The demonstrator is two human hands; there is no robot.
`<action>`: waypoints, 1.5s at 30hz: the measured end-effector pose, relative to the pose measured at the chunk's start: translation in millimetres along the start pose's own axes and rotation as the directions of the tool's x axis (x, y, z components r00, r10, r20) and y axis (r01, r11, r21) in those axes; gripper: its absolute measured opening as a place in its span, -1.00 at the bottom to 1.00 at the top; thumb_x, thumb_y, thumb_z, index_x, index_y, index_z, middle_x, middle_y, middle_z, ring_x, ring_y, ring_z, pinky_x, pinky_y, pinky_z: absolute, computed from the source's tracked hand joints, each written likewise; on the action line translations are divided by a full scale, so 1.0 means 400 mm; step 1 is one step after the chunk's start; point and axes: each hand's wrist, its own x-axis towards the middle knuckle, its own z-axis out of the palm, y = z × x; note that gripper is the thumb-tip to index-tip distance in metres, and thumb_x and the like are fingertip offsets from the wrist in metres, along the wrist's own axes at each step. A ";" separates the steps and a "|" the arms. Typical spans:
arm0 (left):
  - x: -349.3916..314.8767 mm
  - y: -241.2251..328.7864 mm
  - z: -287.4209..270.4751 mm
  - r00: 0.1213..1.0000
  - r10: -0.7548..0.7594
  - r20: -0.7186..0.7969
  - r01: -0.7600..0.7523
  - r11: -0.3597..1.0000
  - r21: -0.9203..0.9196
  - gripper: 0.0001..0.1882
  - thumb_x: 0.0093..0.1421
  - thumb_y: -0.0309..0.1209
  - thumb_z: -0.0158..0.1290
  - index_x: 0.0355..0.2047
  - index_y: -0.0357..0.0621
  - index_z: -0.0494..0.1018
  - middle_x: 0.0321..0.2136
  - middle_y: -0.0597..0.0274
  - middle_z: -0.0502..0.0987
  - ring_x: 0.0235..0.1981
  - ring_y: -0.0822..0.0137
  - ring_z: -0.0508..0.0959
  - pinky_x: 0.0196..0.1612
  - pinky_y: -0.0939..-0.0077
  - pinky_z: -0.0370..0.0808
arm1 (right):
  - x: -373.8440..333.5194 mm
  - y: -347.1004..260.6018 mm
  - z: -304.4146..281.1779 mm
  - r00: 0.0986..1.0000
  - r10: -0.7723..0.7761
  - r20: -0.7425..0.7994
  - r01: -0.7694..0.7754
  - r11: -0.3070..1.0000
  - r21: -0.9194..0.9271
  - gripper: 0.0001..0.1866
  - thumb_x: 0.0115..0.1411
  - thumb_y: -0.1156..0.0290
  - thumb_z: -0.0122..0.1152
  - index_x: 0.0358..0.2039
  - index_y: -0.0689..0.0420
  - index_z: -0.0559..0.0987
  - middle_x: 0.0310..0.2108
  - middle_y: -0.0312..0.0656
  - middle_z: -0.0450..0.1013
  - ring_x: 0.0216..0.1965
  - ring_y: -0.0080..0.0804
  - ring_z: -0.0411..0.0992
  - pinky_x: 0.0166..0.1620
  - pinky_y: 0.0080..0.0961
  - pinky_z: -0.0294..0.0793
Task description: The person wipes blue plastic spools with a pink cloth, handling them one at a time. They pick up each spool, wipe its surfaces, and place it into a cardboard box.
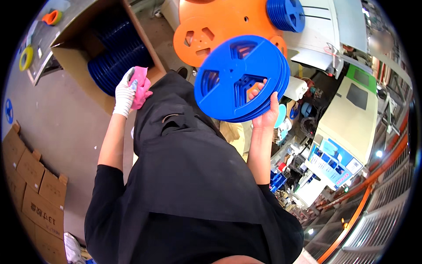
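Observation:
My right hand (266, 110) is bare and grips a stack of several blue plastic reels (228, 99) by the rim, its fingers passed through a cut-out. The stack is held up in front of me, tilted, with a flat face toward me. In my left hand (126, 93), which wears a white striped glove, is a crumpled pink cloth (141, 90). That hand is beside the near edge of an open cardboard box (79, 68). Inside the box stand rows of dark blue reels (116, 66). The reels and the cloth are apart.
An orange surface with orange reels (193, 42) lies ahead, with another blue reel stack (285, 15) at its right. Rolls of tape (26, 58) rest on a grey table at far left. Cardboard boxes (33, 193) are stacked lower left. A beige machine (347, 119) stands right.

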 end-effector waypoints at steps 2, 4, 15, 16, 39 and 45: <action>-0.016 0.136 0.057 0.988 0.143 0.055 -0.149 0.981 0.126 -0.46 0.12 -0.72 -0.09 0.15 -0.20 0.31 0.13 0.14 0.37 0.12 0.33 0.39 0.23 0.59 0.20 | -0.014 -0.015 -0.007 0.999 -0.037 0.020 0.035 0.997 0.073 -0.41 0.32 0.05 -0.10 0.20 0.22 0.24 -0.13 -0.14 0.46 -0.28 -0.33 0.47 -0.20 -0.38 0.52; -0.038 0.240 0.094 0.889 0.429 0.162 -0.457 0.859 0.232 -0.45 0.12 -0.69 -0.07 0.17 -0.19 0.29 0.14 0.16 0.37 0.12 0.30 0.40 0.22 0.58 0.22 | -0.030 -0.017 -0.040 0.992 -0.075 0.097 0.057 0.983 0.175 -0.40 0.33 0.06 -0.11 0.21 0.23 0.22 -0.15 -0.16 0.46 -0.30 -0.35 0.46 -0.23 -0.41 0.52; -0.076 0.424 0.118 0.468 0.497 0.731 -0.856 0.050 0.514 -0.57 0.05 -0.56 -0.03 -0.04 0.06 0.46 0.12 0.18 0.39 -0.42 0.19 0.58 -0.45 0.40 0.55 | -0.012 -0.022 -0.036 0.923 -0.116 0.366 -0.093 0.857 0.507 -0.41 0.32 0.08 -0.08 0.18 0.27 0.20 -0.24 -0.17 0.44 -0.40 -0.36 0.42 -0.34 -0.42 0.46; -0.091 0.449 0.115 0.507 0.490 0.709 -0.830 0.054 0.555 -0.59 -0.01 -0.58 0.00 -0.10 0.01 0.47 0.08 0.19 0.42 -0.46 0.16 0.57 -0.46 0.38 0.53 | -0.008 -0.021 -0.033 0.922 -0.100 0.375 -0.113 0.855 0.506 -0.41 0.32 0.08 -0.08 0.18 0.27 0.20 -0.24 -0.17 0.44 -0.40 -0.36 0.42 -0.33 -0.42 0.46; -0.185 0.356 0.008 0.835 0.070 0.546 0.507 0.290 -0.812 -0.53 -0.13 -0.25 0.39 -0.24 -0.14 0.48 -0.29 0.21 0.52 -0.09 0.20 0.50 0.02 0.15 0.51 | -0.019 -0.008 0.013 0.997 -0.042 0.067 0.044 0.999 -0.024 -0.49 0.30 0.09 0.00 0.12 0.19 0.33 -0.24 -0.22 0.49 -0.34 -0.46 0.44 -0.28 -0.49 0.47; -0.186 0.338 -0.006 0.837 0.094 0.539 0.487 0.320 -0.813 -0.50 -0.14 -0.26 0.39 -0.21 -0.16 0.47 -0.24 0.18 0.52 -0.06 0.19 0.50 0.04 0.16 0.49 | -0.023 0.006 0.047 0.994 0.006 0.105 -0.006 1.000 0.005 -0.47 0.31 0.07 -0.02 0.14 0.18 0.31 -0.24 -0.24 0.50 -0.34 -0.47 0.44 -0.27 -0.51 0.48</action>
